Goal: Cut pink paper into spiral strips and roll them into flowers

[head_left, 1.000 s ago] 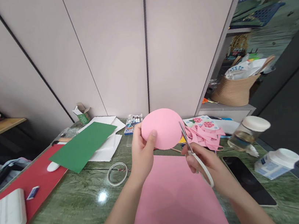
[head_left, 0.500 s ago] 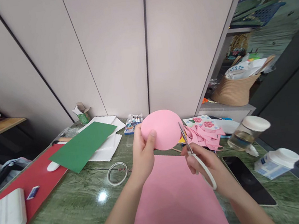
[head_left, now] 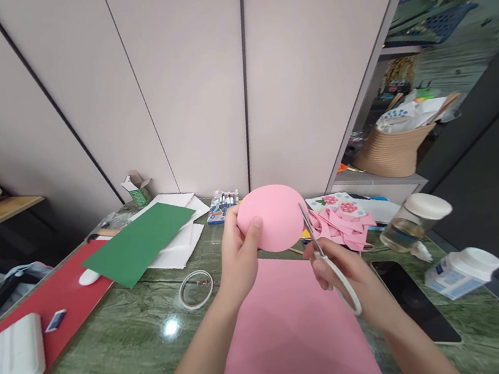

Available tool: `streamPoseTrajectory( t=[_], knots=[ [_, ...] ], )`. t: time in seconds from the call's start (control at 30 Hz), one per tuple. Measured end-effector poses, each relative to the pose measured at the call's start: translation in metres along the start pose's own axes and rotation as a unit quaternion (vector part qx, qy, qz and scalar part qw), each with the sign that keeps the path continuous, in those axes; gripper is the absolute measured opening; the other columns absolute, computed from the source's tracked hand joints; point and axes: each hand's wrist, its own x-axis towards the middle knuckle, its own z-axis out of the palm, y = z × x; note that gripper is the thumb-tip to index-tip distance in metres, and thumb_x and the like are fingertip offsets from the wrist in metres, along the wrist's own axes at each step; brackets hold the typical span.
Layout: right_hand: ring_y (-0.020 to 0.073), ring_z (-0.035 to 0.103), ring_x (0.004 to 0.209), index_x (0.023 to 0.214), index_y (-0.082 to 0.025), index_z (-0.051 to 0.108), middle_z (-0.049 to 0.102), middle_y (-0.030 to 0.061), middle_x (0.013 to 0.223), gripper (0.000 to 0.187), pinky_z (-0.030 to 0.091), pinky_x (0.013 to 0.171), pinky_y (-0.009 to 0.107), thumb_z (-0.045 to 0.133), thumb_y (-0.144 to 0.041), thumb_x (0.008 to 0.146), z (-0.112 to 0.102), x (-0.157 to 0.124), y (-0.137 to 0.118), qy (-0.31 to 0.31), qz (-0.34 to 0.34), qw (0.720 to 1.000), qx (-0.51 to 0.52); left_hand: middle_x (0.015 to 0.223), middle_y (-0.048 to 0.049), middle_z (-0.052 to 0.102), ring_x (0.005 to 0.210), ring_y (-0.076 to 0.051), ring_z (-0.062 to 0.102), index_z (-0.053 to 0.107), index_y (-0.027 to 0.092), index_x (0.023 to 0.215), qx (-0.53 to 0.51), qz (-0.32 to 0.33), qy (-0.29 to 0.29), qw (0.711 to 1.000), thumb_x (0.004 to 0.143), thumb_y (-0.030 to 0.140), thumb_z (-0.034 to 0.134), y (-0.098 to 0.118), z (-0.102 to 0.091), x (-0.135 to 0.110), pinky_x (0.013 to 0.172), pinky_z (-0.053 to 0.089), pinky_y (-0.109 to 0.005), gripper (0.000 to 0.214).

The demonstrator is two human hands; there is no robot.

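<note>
A rounded piece of pink paper (head_left: pixel 276 214) is pinched at its left side by my left hand (head_left: pixel 240 253), thumb on the front face. My right hand (head_left: pixel 343 273) is closed round the white handles of a pair of scissors (head_left: pixel 341 282). The blades point up and lie against the right edge of the pink round. Below both hands a large pink sheet (head_left: pixel 298 335) lies flat on the green table (head_left: pixel 128 346). Pink paper scraps (head_left: pixel 341 223) are heaped behind my right hand.
Left lie a green sheet (head_left: pixel 141 242), white papers (head_left: pixel 181 249), a red sheet (head_left: pixel 72 298), a white device (head_left: pixel 12 363) and a roll of tape (head_left: pixel 196 290). Right are a phone (head_left: pixel 414 300), a jar of liquid (head_left: pixel 415 222) and a white bottle (head_left: pixel 463 271). Markers (head_left: pixel 223 206) stand against the wall panels.
The pink round has shifted very slightly right and down with my left hand. The scissors hardly move and stay at its right edge.
</note>
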Motion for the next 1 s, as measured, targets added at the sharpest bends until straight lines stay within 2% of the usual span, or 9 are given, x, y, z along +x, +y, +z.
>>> streamPoseTrajectory(
  t=[0.27, 0.53, 0.77, 1.0],
  knots=[
    [0.0123, 0.039, 0.057, 0.088, -0.022, 0.048, 0.04, -0.0052, 0.061, 0.021, 0.032, 0.055, 0.026, 0.044, -0.043, 0.089, 0.0001, 0.001, -0.0018, -0.006, 0.009, 1.0, -0.011, 0.099, -0.0028, 0.053, 0.093, -0.017, 0.052, 0.049, 0.022, 0.103, -0.02, -0.005, 0.015, 1.0, 0.087, 0.038, 0.05, -0.002, -0.0005, -0.0003, 0.08, 0.044, -0.028, 0.023],
    [0.012, 0.04, 0.056, 0.088, -0.022, 0.049, 0.039, -0.0057, 0.059, 0.025, 0.033, 0.055, 0.026, 0.045, -0.046, 0.089, 0.0021, 0.0007, 0.0008, -0.009, 0.005, 1.0, -0.008, 0.103, -0.0042, 0.054, 0.094, -0.017, 0.053, 0.048, 0.022, 0.102, -0.043, -0.002, 0.039, 0.998, 0.086, 0.038, 0.052, -0.0021, 0.0005, 0.0014, 0.075, 0.046, -0.026, 0.024],
    [0.0121, 0.041, 0.057, 0.09, -0.022, 0.05, 0.042, -0.0054, 0.06, 0.024, 0.033, 0.055, 0.026, 0.047, -0.046, 0.089, 0.0023, 0.0013, 0.0059, 0.02, -0.012, 1.0, -0.008, 0.115, -0.0075, 0.056, 0.104, -0.021, 0.056, 0.043, 0.022, 0.112, -0.073, -0.027, -0.021, 0.997, 0.079, 0.034, 0.061, -0.0002, 0.0058, -0.0005, 0.083, 0.049, -0.032, 0.039],
    [0.0125, 0.04, 0.059, 0.093, -0.022, 0.051, 0.041, -0.0043, 0.064, 0.028, 0.034, 0.055, 0.026, 0.046, -0.049, 0.088, 0.0024, -0.0001, 0.0042, 0.014, -0.021, 1.0, 0.012, 0.112, -0.0058, 0.055, 0.103, -0.02, 0.055, 0.043, 0.023, 0.112, -0.074, -0.021, -0.048, 0.996, 0.081, 0.031, 0.06, 0.0001, 0.0032, -0.0021, 0.083, 0.048, -0.031, 0.036]
  ],
)
